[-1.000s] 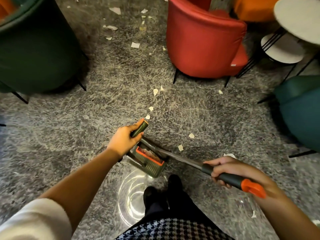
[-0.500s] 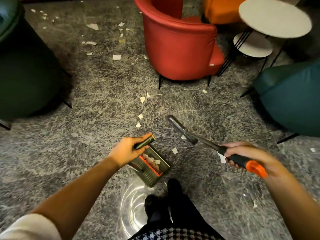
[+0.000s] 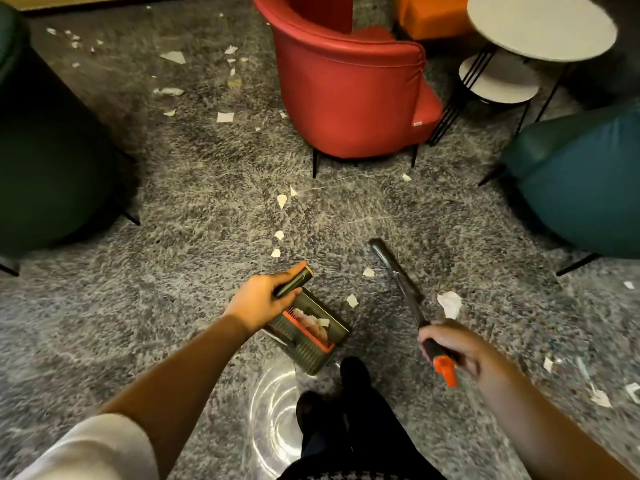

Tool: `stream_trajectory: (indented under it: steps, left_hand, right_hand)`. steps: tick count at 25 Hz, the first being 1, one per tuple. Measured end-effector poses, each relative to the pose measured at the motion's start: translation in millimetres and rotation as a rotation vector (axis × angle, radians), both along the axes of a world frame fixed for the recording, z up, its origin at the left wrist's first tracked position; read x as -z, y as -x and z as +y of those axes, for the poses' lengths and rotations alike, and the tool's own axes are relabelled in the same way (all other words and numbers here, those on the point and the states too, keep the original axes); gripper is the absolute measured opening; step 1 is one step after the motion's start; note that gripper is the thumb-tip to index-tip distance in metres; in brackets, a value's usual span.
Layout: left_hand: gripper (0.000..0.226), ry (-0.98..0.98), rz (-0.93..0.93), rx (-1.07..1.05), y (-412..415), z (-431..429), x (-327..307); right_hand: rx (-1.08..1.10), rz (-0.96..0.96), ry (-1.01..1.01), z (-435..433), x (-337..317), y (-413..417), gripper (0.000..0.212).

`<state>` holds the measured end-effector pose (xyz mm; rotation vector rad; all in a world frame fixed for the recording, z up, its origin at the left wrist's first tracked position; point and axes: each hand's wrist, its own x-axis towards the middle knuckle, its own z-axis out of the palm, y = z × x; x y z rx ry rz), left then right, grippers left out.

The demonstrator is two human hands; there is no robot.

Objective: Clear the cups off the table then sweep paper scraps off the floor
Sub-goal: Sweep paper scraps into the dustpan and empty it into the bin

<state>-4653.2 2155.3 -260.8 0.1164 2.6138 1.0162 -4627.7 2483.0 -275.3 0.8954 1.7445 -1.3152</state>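
Speckled grey floor (image 3: 194, 209) lies strewn with paper scraps (image 3: 449, 303) between armchairs (image 3: 346, 98). Left hand (image 3: 258, 301) curls round the dustpan (image 3: 313, 344) handle, pan low by the shoes (image 3: 350, 372), scraps inside. Right hand (image 3: 459, 348) grips the broom (image 3: 398, 271) handle, pole angled forward beside a scrap.

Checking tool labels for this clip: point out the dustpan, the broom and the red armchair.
dustpan (image 3: 306, 356): head view, on its ribbed dark tray beside the orange comb.
broom (image 3: 406, 287): head view, on the bare metal shaft.
red armchair (image 3: 346, 95): head view, on the outer backrest.
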Motion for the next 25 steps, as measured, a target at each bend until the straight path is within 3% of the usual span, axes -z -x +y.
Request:
stream_trajectory:
  steps: [4,9,11,14,20,25]
  left_hand:
    - [0.042,0.011,-0.02,-0.011,4.6,0.3,0.5]
    - [0.043,0.039,0.011,-0.009,7.0,-1.3,0.1]
    - [0.043,0.042,0.008,-0.007,6.4,-1.3,-0.3]
    - [0.042,0.039,-0.003,0.011,2.7,2.1,-0.1]
    - [0.044,0.049,0.001,0.039,-4.9,0.6,-2.0]
    - [0.044,0.056,0.004,0.056,-6.2,2.4,-3.2]
  right_hand:
    - [-0.184,0.041,-0.077,-8.5,-4.9,-18.9,0.019]
    - [-0.379,-0.032,-0.01,-18.5,-34.2,-43.0,0.01]
    - [-0.412,-0.079,0.071,-22.6,-46.3,-50.0,0.024]
    - [-0.404,-0.122,0.169,-22.2,-55.4,-53.3,0.055]
    - [-0.248,-0.105,0.227,-4.3,-77.7,-39.2,0.044]
    - [-0.085,-0.045,0.268,25.2,-80.8,-33.7,0.049]
